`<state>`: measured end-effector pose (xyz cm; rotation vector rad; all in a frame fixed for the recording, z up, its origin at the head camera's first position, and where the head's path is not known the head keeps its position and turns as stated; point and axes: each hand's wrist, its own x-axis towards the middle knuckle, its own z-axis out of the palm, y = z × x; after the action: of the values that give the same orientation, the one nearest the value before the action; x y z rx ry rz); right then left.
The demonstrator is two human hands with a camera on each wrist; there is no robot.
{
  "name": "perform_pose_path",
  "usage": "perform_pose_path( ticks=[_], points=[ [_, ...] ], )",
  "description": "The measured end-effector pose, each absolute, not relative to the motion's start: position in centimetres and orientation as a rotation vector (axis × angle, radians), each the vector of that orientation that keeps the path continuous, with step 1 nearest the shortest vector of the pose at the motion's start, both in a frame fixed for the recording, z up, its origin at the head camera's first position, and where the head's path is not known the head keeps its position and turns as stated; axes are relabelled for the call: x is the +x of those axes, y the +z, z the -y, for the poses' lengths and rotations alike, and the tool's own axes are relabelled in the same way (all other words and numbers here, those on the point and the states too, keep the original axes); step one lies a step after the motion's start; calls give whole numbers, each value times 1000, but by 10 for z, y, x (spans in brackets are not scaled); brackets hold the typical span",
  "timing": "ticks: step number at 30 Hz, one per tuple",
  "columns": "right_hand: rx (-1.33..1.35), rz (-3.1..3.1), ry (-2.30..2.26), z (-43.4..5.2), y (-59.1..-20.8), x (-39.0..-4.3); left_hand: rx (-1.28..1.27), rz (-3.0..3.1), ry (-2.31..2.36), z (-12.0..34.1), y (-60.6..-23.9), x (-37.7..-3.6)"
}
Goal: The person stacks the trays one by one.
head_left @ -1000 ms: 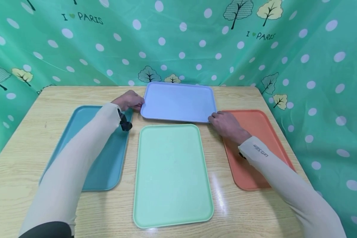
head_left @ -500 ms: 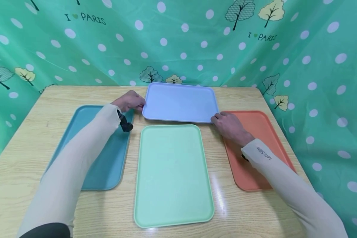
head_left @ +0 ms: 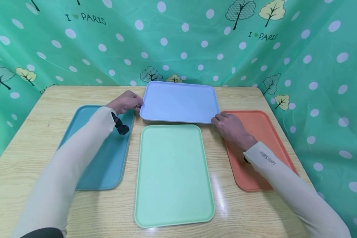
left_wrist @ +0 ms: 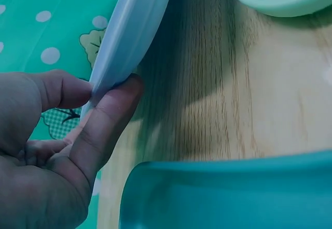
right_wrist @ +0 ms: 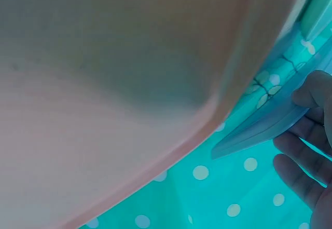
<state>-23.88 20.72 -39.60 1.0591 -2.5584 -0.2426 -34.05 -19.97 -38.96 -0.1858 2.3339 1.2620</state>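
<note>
A lavender-blue tray [head_left: 179,102] lies across the far middle of the table, long side facing me. My left hand [head_left: 126,101] pinches its left end; in the left wrist view, the thumb is on one side of the rim [left_wrist: 132,31] and the fingers on the other. That end is raised off the wood, with a shadow beneath. At the near right corner, my right hand [head_left: 230,129] holds the tray between thumb and fingers, as the right wrist view also shows. A pale green tray [head_left: 174,175] lies just in front of the lavender-blue one.
A teal tray [head_left: 107,165] lies at left, partly under my left forearm. An orange-red tray [head_left: 256,132] lies at right beneath my right forearm. Wooden table [head_left: 223,218] shows between the trays. A green dotted curtain [head_left: 184,43] hangs behind and along the right side.
The lavender-blue tray's left end has shifted slightly left since half a second ago, and my left hand with it. Both hands keep hold throughout; the other trays stay in place.
</note>
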Motion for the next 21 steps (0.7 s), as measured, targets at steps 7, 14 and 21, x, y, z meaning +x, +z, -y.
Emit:
perform_pose_path(
  ticks=[7,14,21],
  points=[
    [1083,2497,-221,-204,-391,-229,-172,-2359,1267,206,-384,-329],
    [1094,2447,-173,-203,-389,-220,-165,-2361,1278,209,-380,-320],
    [1111,2420,-145,-201,-386,-213,-188,-2362,1263,212,-377,-311]
  ],
)
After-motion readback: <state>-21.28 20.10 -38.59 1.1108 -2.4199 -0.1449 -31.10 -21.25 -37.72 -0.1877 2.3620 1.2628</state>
